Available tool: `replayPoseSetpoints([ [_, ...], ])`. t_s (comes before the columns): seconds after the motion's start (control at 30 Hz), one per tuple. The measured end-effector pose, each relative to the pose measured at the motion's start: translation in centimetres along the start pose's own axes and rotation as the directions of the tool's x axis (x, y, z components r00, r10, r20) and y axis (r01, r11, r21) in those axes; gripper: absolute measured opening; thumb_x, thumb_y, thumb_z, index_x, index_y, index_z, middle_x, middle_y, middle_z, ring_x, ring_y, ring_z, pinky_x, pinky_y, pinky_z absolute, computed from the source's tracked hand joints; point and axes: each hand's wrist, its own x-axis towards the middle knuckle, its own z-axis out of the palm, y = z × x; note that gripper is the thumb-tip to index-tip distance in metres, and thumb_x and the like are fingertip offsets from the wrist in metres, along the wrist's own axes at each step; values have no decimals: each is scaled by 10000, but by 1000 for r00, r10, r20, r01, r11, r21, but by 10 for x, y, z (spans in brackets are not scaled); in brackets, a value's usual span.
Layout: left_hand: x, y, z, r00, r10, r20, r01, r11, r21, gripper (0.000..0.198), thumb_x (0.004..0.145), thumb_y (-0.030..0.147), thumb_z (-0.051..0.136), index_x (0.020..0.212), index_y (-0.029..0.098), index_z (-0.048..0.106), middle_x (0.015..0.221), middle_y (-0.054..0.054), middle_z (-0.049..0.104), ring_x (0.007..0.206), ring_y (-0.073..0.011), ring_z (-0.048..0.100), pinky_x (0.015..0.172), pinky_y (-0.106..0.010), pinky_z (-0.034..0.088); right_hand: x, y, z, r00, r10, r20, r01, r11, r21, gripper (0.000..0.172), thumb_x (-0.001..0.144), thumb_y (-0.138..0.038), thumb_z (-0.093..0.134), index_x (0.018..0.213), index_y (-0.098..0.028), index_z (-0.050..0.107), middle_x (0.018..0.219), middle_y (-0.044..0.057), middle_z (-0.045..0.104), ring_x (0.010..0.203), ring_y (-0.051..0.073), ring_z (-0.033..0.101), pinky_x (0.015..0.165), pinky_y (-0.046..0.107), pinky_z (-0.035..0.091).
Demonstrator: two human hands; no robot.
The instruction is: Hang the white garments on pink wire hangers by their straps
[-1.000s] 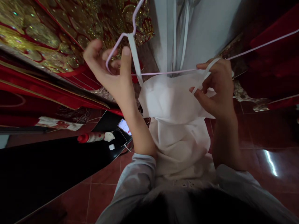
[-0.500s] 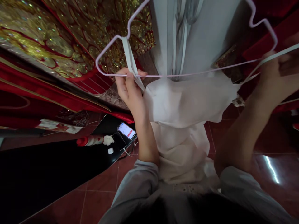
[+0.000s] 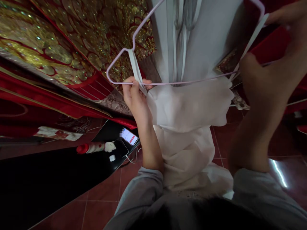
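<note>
A white garment (image 3: 189, 108) hangs from a thin pale pink hanger (image 3: 120, 60) by two white straps. My left hand (image 3: 135, 95) is closed round the left strap (image 3: 134, 65) where it meets the cloth, just under the hanger's bottom bar. My right hand (image 3: 271, 70) is raised at the upper right, close to the camera and blurred. It pinches the right strap (image 3: 254, 35) up against the hanger's right shoulder. The garment's lower part drapes down between my forearms.
Red and gold embroidered garments (image 3: 59, 48) hang at the left and back. A white curtain (image 3: 192, 35) hangs behind. A black table (image 3: 48, 179) at lower left holds a lit phone (image 3: 129, 136), a red-capped bottle (image 3: 92, 148) and a small white item. Red floor tiles (image 3: 100, 198) lie below.
My left hand dropped from the hanger's left end to the strap's base. My right hand rose up and right, carrying the right strap to the hanger's shoulder.
</note>
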Motion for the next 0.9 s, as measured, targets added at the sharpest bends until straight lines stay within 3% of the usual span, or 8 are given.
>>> replayPoseSetpoints([
  [0.1, -4, 0, 1, 999, -3, 41, 3, 1000, 5, 286, 964, 502, 753, 922, 265, 599, 837, -23, 696, 740, -206, 649, 766, -342, 522, -33, -8, 21, 983, -179, -48, 173, 980, -101, 508, 898, -324, 671, 1405, -325, 637, 1391, 52, 629, 1402, 357, 517, 1273, 603, 364],
  [0.27, -13, 4, -1, 998, 52, 22, -54, 990, 132, 194, 1041, 445, 645, 964, 270, 615, 899, -27, 700, 790, -203, 665, 813, -350, 545, -78, -17, 69, 975, -72, 212, 69, 997, 23, 598, 838, -285, 675, 1405, -409, 528, 1323, 53, 627, 1355, 328, 572, 1346, 710, 175],
  [0.37, -20, 5, -10, 991, 132, 32, -136, 952, 275, 129, 1072, 369, 596, 1025, 256, 637, 1077, -35, 704, 1064, -222, 692, 929, -380, 547, -89, -21, 79, 989, -19, 145, 17, 1000, 16, 543, 860, -284, 645, 1376, -410, 533, 1298, 50, 632, 1342, 317, 564, 1362, 692, 117],
  [0.43, -24, 6, -15, 973, 221, 62, -229, 915, 332, 97, 1080, 315, 585, 1044, 263, 658, 1193, -37, 674, 1309, -258, 607, 980, -414, 533, -92, -23, 79, 994, -6, 105, 1, 999, 42, 480, 891, -293, 612, 1351, -411, 548, 1270, 39, 645, 1309, 297, 577, 1373, 660, 110],
  [0.5, -28, 9, -18, 959, 276, 67, -281, 887, 367, 92, 1065, 290, 627, 1014, 270, 701, 1169, -39, 657, 1384, -284, 550, 969, -431, 532, -93, -25, 78, 996, 2, 88, -7, 998, 59, 457, 900, -301, 596, 1340, -416, 548, 1256, 29, 657, 1289, 287, 583, 1377, 636, 120],
  [0.7, -38, 43, -12, 991, 84, 105, -123, 880, 458, 128, 972, 295, 779, 859, 235, 773, 835, -35, 675, 803, -194, 639, 726, -360, 553, -92, -22, 85, 998, 19, 55, -17, 999, -29, 341, 935, -398, 559, 1276, -398, 553, 1243, 25, 659, 1365, 313, 541, 1350, 669, 208],
  [0.83, -22, 77, 3, 993, -37, 109, 19, 986, 165, 159, 1011, 251, 666, 888, 216, 760, 843, -28, 723, 568, -106, 504, 448, -228, 395, -90, -20, 85, 999, -7, 46, 7, 1000, 2, 326, 949, -365, 562, 1273, -402, 557, 1210, 18, 675, 1299, 285, 586, 1355, 645, 220],
  [0.9, -4, 87, 6, 999, -36, 31, 35, 999, 41, 315, 1105, 243, 451, 1007, 220, 750, 1041, -23, 764, 638, -109, 590, 406, -199, 363, -90, -19, 84, 999, -24, 35, 24, 1000, 14, 328, 952, -374, 560, 1280, -381, 565, 1208, 24, 672, 1283, 282, 592, 1347, 653, 222],
])
